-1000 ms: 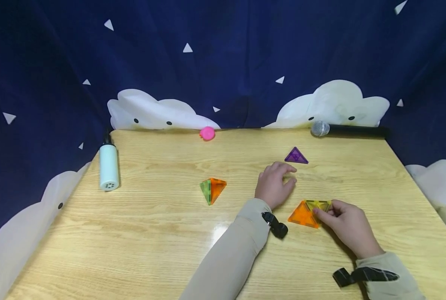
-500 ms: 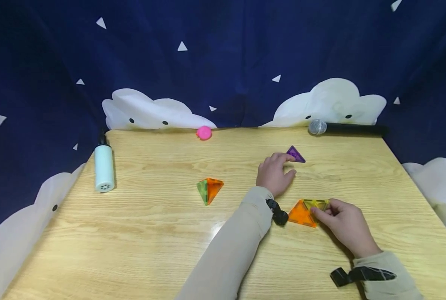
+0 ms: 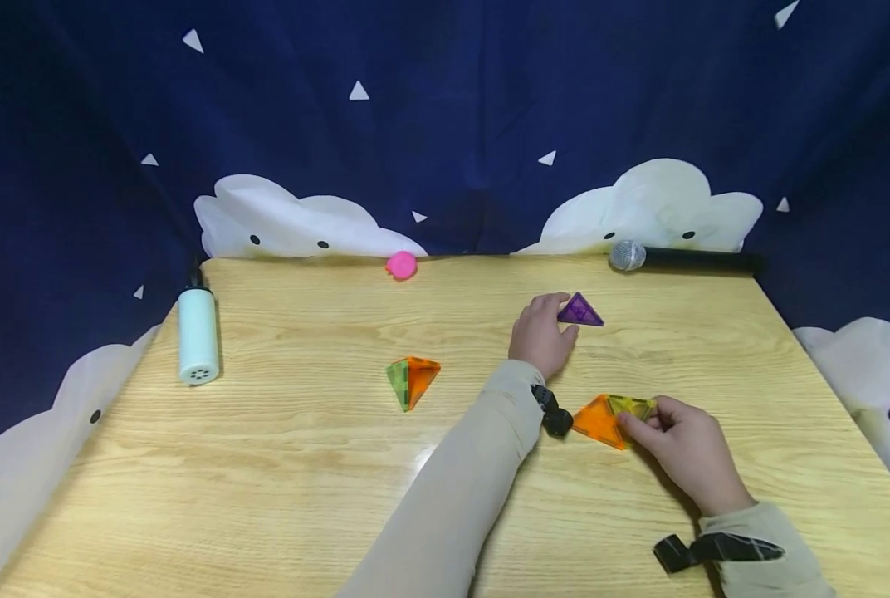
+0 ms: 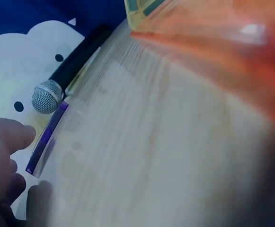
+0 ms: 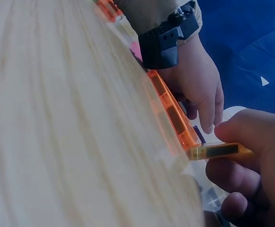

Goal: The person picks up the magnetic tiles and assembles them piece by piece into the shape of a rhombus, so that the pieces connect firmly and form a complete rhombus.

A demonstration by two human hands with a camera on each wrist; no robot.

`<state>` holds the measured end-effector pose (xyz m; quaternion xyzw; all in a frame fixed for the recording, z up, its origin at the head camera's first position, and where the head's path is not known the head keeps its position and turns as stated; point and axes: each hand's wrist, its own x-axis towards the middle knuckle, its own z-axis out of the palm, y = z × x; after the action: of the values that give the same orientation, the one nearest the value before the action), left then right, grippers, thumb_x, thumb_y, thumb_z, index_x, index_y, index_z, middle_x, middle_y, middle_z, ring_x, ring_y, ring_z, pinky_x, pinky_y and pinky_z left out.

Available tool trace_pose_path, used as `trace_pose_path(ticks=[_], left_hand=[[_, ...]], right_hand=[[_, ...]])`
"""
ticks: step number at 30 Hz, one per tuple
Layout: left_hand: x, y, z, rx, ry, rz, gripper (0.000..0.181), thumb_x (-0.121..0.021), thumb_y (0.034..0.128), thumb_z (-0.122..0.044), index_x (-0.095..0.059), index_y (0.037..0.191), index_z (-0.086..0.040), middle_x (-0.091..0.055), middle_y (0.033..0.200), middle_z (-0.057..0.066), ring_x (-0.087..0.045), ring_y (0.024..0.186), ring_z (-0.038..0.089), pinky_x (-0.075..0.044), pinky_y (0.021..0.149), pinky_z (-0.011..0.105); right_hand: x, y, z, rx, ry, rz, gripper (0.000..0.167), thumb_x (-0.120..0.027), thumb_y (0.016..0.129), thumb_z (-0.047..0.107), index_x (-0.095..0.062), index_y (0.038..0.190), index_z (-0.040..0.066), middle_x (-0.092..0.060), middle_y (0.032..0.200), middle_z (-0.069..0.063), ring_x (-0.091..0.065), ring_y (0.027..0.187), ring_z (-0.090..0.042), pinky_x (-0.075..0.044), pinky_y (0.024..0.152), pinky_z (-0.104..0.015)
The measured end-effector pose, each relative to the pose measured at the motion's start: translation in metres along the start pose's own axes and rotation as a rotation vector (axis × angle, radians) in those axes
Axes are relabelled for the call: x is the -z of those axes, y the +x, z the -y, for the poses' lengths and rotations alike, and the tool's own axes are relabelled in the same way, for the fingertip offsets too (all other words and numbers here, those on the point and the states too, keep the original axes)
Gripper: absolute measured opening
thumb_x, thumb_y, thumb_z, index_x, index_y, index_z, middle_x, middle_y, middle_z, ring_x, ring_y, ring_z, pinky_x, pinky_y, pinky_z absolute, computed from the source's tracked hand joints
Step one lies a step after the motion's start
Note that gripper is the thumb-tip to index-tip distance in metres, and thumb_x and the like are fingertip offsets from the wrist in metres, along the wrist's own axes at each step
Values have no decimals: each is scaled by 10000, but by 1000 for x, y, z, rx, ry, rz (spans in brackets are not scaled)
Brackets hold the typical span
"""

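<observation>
My left hand (image 3: 540,334) reaches over the table beside a purple triangular magnetic tile (image 3: 582,311), with finger and thumb near its left corner. In the left wrist view, a fingertip (image 4: 27,136) lies close to the purple tile (image 4: 47,138); contact is unclear. My right hand (image 3: 695,448) pinches a yellow triangular magnetic tile (image 3: 628,405) between thumb and fingers. Edge to edge with it is a larger orange triangular tile (image 3: 598,421). The right wrist view shows the yellow tile (image 5: 217,151) meeting the orange tile (image 5: 172,111) at an angle.
A joined green and orange tile piece (image 3: 419,380) lies left of centre on the wooden table (image 3: 281,482). At the back are a pink round object (image 3: 402,265) and a microphone (image 3: 684,259). A pale blue cylinder with a black top (image 3: 198,336) stands at the left edge.
My left hand has moved forward to the purple tile's left corner. My right hand keeps its pinch on the yellow tile. The whole head view has shifted slightly left.
</observation>
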<state>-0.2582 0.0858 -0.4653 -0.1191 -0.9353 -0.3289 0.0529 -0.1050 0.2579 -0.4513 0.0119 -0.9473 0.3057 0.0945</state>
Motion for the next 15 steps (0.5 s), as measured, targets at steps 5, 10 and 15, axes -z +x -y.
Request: trace_pose_path(ticks=[5, 10, 15], left_hand=[[2, 7, -3, 8, 18, 26, 504, -673, 968, -316, -530, 1442, -224, -632, 1325, -63, -608, 1165, 159, -456, 995, 318], [3, 12, -4, 8, 39, 58, 508, -644, 981, -348, -506, 1462, -256, -645, 1306, -114, -619, 1137, 144, -460, 978, 314], [2, 13, -4, -8, 113, 82, 493, -633, 985, -385, -519, 1458, -307, -620, 1330, -122, -614, 1135, 139, -474, 957, 315]], right_hand=[[1, 0, -1, 7, -5, -17, 412, -790, 876, 290, -469, 678, 127, -397, 587, 30, -344, 526, -123, -267, 520, -263], [1, 3, -1, 6, -12, -17, 411, -789, 877, 308, -473, 685, 129, -380, 583, 44, -352, 534, -129, -269, 523, -263], [0, 3, -1, -7, -9, -3, 414, -784, 881, 336, -479, 695, 126, -370, 585, 55, -353, 538, -129, -264, 520, -265]])
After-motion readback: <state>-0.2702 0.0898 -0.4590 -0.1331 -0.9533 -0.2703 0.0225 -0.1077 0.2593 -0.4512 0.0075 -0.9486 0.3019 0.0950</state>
